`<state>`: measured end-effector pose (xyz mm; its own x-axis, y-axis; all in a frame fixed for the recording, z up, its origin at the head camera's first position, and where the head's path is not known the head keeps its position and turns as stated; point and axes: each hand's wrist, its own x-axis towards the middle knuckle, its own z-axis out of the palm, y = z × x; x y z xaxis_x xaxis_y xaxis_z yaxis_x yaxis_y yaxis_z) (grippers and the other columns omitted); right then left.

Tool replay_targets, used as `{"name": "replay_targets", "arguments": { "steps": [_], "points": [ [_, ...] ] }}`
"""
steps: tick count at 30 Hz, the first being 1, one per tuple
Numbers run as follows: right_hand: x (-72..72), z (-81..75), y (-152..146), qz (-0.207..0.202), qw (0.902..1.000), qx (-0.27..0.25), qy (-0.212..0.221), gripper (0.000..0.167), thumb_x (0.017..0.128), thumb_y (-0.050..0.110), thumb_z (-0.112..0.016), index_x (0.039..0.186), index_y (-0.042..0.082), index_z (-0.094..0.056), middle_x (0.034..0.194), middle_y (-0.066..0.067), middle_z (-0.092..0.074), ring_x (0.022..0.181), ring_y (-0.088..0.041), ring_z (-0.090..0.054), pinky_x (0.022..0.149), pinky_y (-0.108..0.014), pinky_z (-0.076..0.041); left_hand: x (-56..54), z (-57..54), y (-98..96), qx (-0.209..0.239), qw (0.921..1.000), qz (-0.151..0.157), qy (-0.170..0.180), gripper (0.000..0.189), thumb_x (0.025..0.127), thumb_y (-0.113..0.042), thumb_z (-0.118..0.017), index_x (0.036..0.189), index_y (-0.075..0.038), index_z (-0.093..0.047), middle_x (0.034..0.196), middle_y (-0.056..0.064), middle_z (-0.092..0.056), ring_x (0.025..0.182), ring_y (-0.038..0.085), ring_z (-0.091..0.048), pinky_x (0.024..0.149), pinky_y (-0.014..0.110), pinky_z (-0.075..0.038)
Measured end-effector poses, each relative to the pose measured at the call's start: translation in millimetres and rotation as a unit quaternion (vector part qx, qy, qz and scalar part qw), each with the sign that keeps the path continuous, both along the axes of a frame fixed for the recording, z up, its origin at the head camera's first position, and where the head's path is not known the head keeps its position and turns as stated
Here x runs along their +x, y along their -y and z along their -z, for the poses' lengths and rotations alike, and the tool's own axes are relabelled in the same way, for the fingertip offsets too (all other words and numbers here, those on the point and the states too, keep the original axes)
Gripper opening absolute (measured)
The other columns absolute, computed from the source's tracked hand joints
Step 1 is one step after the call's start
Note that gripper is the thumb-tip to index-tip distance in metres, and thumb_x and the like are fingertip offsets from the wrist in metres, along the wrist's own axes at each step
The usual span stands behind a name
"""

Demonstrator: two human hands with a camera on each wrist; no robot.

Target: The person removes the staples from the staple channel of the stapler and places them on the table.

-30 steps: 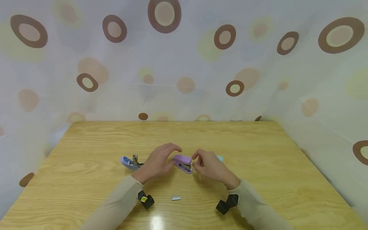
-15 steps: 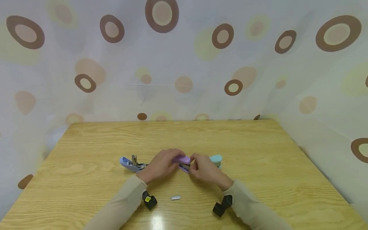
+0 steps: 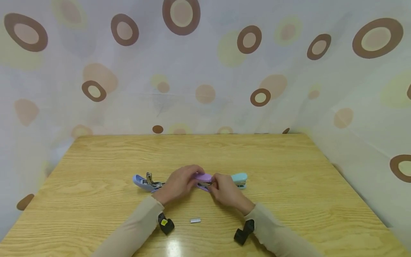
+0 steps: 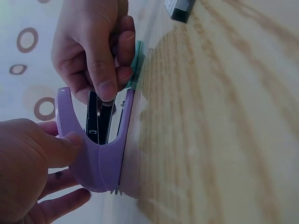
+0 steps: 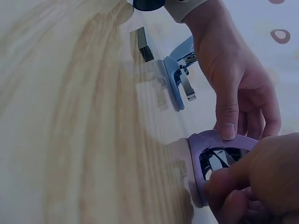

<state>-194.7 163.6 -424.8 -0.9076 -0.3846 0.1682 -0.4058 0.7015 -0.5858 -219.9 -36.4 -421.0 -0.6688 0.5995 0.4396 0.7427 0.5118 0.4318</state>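
A purple stapler [image 3: 204,177] stands on the wooden table between my two hands. My left hand [image 3: 177,181] grips its rear end; the left wrist view has the thumb on the purple shell [image 4: 88,163] and other fingers behind it. From the opposite side my right hand [image 3: 226,190] reaches into the stapler's mouth. Its thumb and forefinger pinch the tip of the dark metal magazine [image 4: 99,119] between the top cover and base. In the right wrist view the right hand [image 5: 266,182] hides part of the mouth.
Left of my hands lies a blue stapler [image 3: 140,181], spread open with its metal part raised. A teal stapler [image 3: 239,177] sits just beyond my right hand. Nearer to me is a small silver strip of staples [image 3: 195,220]. A patterned sheet [image 3: 205,71] hangs behind the table.
My left hand has gone from hovering at the purple stapler to gripping its rear. My right hand has moved in from beside the mouth and now pinches the magazine.
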Motion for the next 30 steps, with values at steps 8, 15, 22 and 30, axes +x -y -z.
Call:
{"name": "replay_targets", "arguments": {
  "steps": [8, 15, 22, 30],
  "points": [
    [3.5, -0.1, 3.7, 0.024, 0.9996, 0.006, 0.014, 0.006, 0.088, 0.002, -0.064, 0.084, 0.000, -0.060, 0.061, 0.004, -0.050, 0.051, -0.004, -0.042, 0.045, -0.018, -0.033, 0.8, 1.6, 0.7, -0.022, 0.9995, 0.012, -0.020, 0.033, 0.086, 0.000, -0.066, 0.116, -0.013, -0.057, 0.109, 0.001, -0.064, 0.099, 0.019, -0.062, 0.087, 0.036, -0.051],
    [2.4, 0.3, 6.4, 0.033, 0.9993, 0.005, 0.016, 0.006, 0.088, 0.000, -0.063, 0.084, 0.000, -0.059, 0.062, 0.002, -0.051, 0.052, -0.007, -0.044, 0.045, -0.019, -0.033, 1.7, 1.0, -1.4, -0.069, 0.9961, 0.005, -0.055, 0.041, 0.084, 0.004, -0.066, 0.123, -0.008, -0.058, 0.102, 0.004, -0.057, 0.085, 0.018, -0.055, 0.076, 0.033, -0.050],
    [0.0, 0.9, 6.3, 0.032, 0.9992, 0.005, 0.022, 0.006, 0.088, 0.001, -0.063, 0.084, 0.000, -0.059, 0.062, 0.002, -0.052, 0.051, -0.006, -0.044, 0.045, -0.018, -0.034, 3.0, -0.2, -2.2, -0.088, 0.9955, -0.014, -0.030, 0.027, 0.088, 0.002, -0.062, 0.114, -0.005, -0.061, 0.102, 0.004, -0.056, 0.088, 0.016, -0.056, 0.078, 0.032, -0.051],
    [0.5, 0.3, 5.8, 0.028, 0.9988, 0.007, 0.040, 0.006, 0.090, 0.001, -0.062, 0.086, 0.001, -0.058, 0.062, 0.003, -0.053, 0.050, -0.005, -0.046, 0.045, -0.018, -0.034, 1.6, 0.2, -2.0, -0.077, 0.9964, -0.020, 0.029, 0.024, 0.090, 0.001, -0.060, 0.113, -0.005, -0.061, 0.102, 0.005, -0.056, 0.088, 0.015, -0.055, 0.082, 0.035, -0.049]
  ]
}}
